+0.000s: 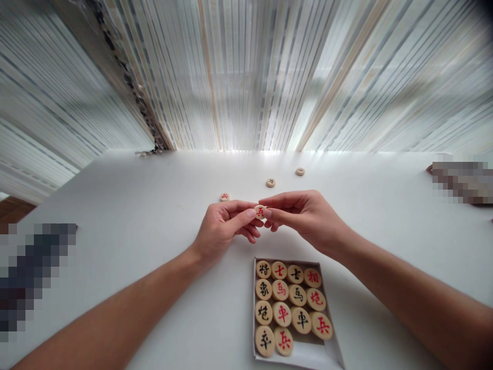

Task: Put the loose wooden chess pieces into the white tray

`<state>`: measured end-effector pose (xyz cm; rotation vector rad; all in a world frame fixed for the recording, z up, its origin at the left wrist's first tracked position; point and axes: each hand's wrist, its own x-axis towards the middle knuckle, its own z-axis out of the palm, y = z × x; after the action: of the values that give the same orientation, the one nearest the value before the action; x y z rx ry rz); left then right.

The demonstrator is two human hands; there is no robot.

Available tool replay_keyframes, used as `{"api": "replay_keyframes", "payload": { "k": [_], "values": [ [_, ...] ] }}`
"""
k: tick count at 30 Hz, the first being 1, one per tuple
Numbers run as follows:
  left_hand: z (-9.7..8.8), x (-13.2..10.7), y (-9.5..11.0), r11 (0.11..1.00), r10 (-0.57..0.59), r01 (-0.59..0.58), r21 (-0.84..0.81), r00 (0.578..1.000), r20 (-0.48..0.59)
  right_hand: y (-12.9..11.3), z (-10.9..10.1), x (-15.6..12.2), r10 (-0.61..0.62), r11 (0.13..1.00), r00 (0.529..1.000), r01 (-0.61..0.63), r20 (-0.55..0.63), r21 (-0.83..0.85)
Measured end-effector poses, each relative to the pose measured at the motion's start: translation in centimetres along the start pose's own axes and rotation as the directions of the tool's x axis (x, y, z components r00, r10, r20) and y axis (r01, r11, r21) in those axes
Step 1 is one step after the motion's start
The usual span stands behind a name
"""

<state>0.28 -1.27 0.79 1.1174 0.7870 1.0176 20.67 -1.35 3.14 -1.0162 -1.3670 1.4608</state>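
Between the fingertips of both my hands is a round wooden Chinese chess piece (260, 211) with a red character facing up. My left hand (227, 221) pinches its left edge, thumb on top. From the other side my right hand (296, 210) grips the right edge between thumb and fingers. Below the hands lies a shallow open box (308, 352) holding rows of Chinese chess pieces (298, 295), some with red characters, some with black. The box's front right corner shows bare bottom. Just behind my left hand lies a loose red-marked piece (225, 197).
Two more loose pieces, a nearer one (270, 183) and a farther one (300, 171), lie on the white table (162, 205) beyond my hands. A striped string curtain (239, 77) hangs along the far edge. Blurred-out objects lie at the left and right sides.
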Motion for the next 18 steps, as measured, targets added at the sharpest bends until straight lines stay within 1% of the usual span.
{"api": "replay_keyframes", "payload": {
  "k": [3,7,12,18],
  "values": [
    [0.02,0.07,-0.02,0.998,0.000,0.000,-0.058,1.000,0.001,-0.07,0.12,-0.06,-0.001,1.000,1.000,0.001,0.011,0.026],
    [0.11,-0.03,0.00,0.998,-0.002,0.002,-0.070,1.000,0.004,-0.06,0.27,-0.09,-0.009,1.000,1.000,0.009,0.012,0.014],
    [0.40,-0.23,0.08,0.999,-0.001,0.003,-0.038,0.999,0.037,0.30,0.22,-0.07,-0.023,1.000,1.000,0.023,-0.020,0.001],
    [0.72,-0.50,0.33,0.999,0.029,-0.032,0.035,0.995,0.099,0.20,0.29,-0.33,-0.032,0.997,0.997,0.027,-0.076,-0.078]
  ]
}}
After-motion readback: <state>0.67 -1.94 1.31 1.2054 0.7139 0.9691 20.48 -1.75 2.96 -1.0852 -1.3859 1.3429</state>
